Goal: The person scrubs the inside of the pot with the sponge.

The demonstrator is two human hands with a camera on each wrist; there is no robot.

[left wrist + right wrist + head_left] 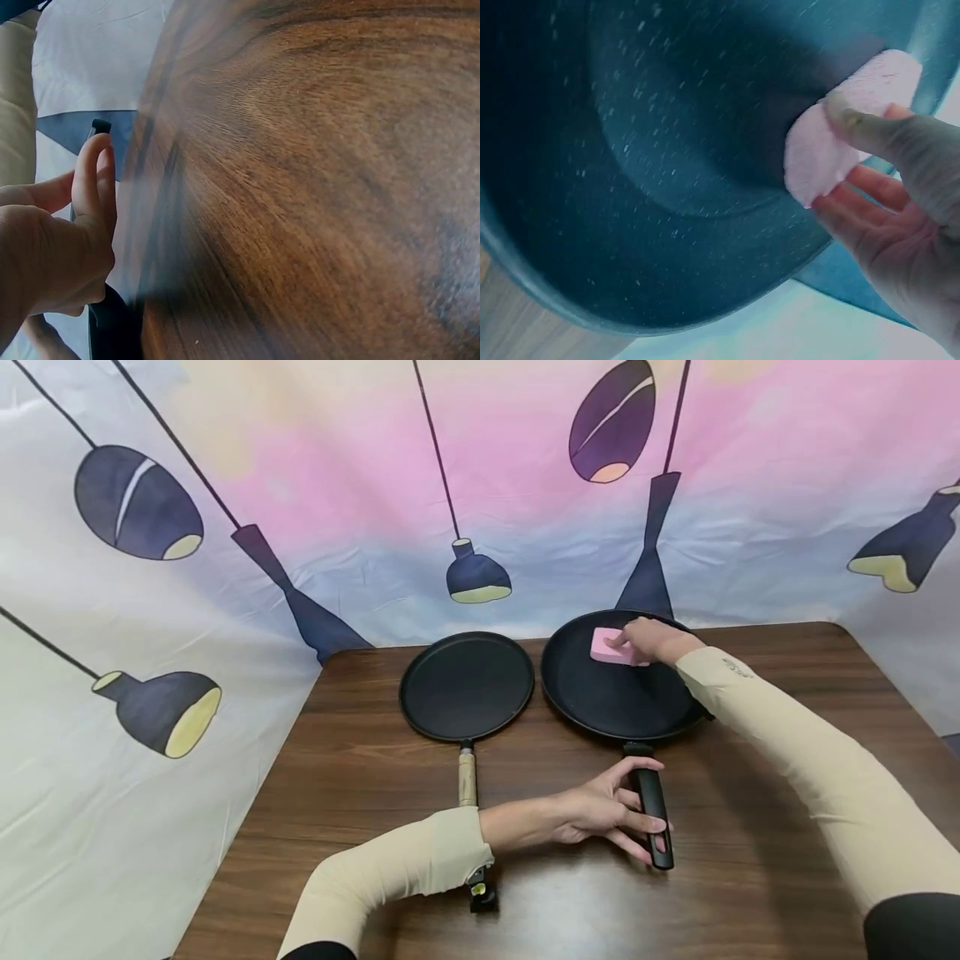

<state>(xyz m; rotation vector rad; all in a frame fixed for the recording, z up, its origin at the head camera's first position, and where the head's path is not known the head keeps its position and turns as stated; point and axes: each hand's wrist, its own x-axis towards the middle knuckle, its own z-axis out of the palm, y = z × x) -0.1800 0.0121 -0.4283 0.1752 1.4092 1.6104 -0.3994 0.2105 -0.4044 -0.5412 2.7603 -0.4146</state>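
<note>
Your right hand [651, 639] pinches a pink sponge [609, 646] against the far floor of the right-hand pan [600, 697]; the sponge is likely soft, light and compressible. Your left hand [600, 810] rests loosely curled on the pan's handle [654, 814], the sensible place to steady a probably heavy, slick pan. How tight the left grip is cannot be told. A smaller pan [467, 685] lies to the left on the bench [750, 827].

1. Two round black non-stick pans are counted: one large pan with black handle [615, 693], one flat pan with wooden handle [467, 687].
2. One pink rectangular sponge [609, 646] is counted.
3. One brown wood-grain table [750, 827] is listed.
</note>
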